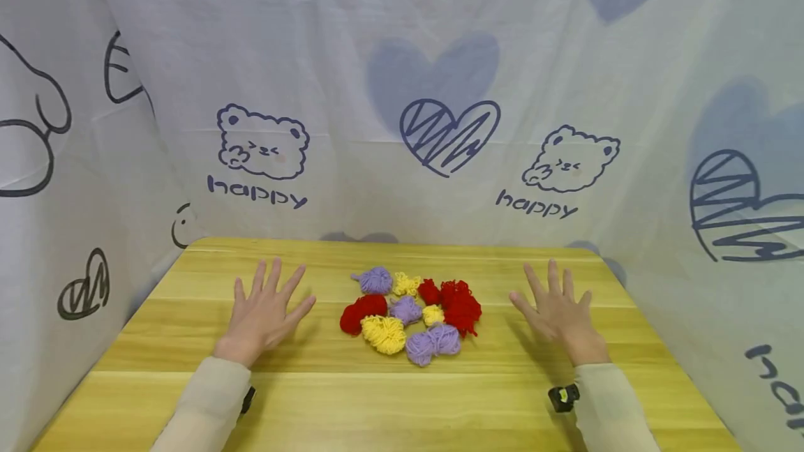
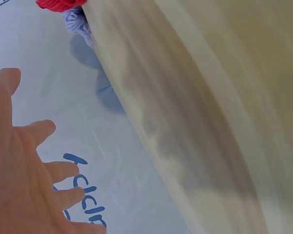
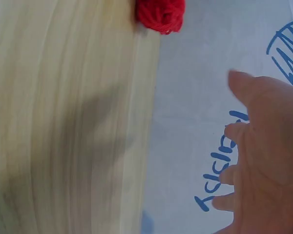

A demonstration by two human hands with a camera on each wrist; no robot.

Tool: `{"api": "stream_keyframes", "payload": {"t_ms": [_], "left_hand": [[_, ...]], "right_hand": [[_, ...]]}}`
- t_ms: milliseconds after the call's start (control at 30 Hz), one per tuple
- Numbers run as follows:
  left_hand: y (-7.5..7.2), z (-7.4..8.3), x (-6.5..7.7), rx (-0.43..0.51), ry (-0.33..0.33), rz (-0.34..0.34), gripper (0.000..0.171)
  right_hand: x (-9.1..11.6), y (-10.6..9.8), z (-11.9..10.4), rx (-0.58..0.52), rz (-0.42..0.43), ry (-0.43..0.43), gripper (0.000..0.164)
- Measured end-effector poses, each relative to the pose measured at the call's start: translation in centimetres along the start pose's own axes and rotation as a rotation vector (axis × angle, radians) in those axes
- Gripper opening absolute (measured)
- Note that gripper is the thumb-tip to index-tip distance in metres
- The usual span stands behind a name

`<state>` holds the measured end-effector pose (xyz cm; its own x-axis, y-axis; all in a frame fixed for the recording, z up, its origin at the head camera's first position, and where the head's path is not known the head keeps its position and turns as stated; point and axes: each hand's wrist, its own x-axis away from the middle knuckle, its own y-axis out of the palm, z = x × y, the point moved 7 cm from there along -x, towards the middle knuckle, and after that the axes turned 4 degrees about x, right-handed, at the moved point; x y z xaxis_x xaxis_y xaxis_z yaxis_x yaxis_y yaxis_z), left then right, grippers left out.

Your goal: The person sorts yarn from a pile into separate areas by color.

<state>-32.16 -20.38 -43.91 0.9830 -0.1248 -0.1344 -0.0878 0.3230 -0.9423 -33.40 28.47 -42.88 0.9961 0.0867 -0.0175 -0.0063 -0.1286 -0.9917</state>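
Note:
Several small bundles of yarn lie grouped at the middle of the table in the head view. Among them are a large red bundle (image 1: 461, 307) at the right, a red one (image 1: 363, 314) at the left, a yellow bundle (image 1: 384, 335) and a purple bundle (image 1: 433, 343) at the near side, and a purple one (image 1: 375, 280) at the back. My left hand (image 1: 265, 312), fingers spread, is held to the left of the yarn, apart from it. To the right, my right hand (image 1: 557, 309) is likewise spread and holds nothing. Both cast shadows on the wood.
The yarn rests on a wooden table (image 1: 326, 403). A white curtain (image 1: 352, 208) printed with hearts, bears and "happy" hangs behind the table and along both sides. A small black device (image 1: 563, 397) is worn at the right wrist.

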Motion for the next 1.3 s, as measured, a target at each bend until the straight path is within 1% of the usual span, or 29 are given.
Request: {"api": "stream_keyframes", "payload": {"t_ms": [167,267,400,500,600,700,767,933,1100,1200,1300], "left_hand": [[-0.1,0.6,-0.2,0.022,0.033,0.005,0.076],[-0.2,1.4,-0.2,0.062,0.077,0.011,0.074],[-0.3,2.6,-0.1,0.197,0.155,0.005,0.070],[-0.2,3.4,-0.1,0.310,0.201,-0.014,0.068],[0.0,4.2,-0.1,0.367,0.240,-0.018,0.064],[0.3,4.9,-0.2,0.382,0.273,-0.025,0.059],[0.6,5.2,-0.2,0.387,0.284,-0.041,0.058],[1.4,6.0,-0.2,0.415,0.292,-0.094,0.055],[1.8,7.3,-0.1,0.441,0.331,-0.098,0.050],[1.9,8.2,-0.1,0.462,0.340,-0.111,0.048],[2.1,9.1,0.0,0.454,0.356,-0.121,0.046]], "right_hand": [[0.1,-0.2,-0.7,-0.055,-0.013,-0.059,0.081],[-0.1,-0.6,-1.4,-0.123,0.005,-0.115,0.077],[-0.2,-1.1,-2.5,-0.244,0.032,-0.198,0.069],[-0.1,-1.4,-3.3,-0.316,0.040,-0.235,0.063],[0.0,-1.7,-4.2,-0.356,0.044,-0.257,0.057],[-0.1,-1.8,-5.1,-0.369,0.056,-0.290,0.051],[-0.1,-1.9,-5.8,-0.378,0.059,-0.312,0.048],[-0.2,-1.8,-7.3,-0.416,0.041,-0.342,0.046],[-0.5,-1.3,-8.3,-0.457,0.011,-0.340,0.046],[-0.7,-0.9,-8.8,-0.469,-0.012,-0.327,0.045],[-0.8,-0.5,-9.3,-0.471,-0.031,-0.307,0.044]]}}
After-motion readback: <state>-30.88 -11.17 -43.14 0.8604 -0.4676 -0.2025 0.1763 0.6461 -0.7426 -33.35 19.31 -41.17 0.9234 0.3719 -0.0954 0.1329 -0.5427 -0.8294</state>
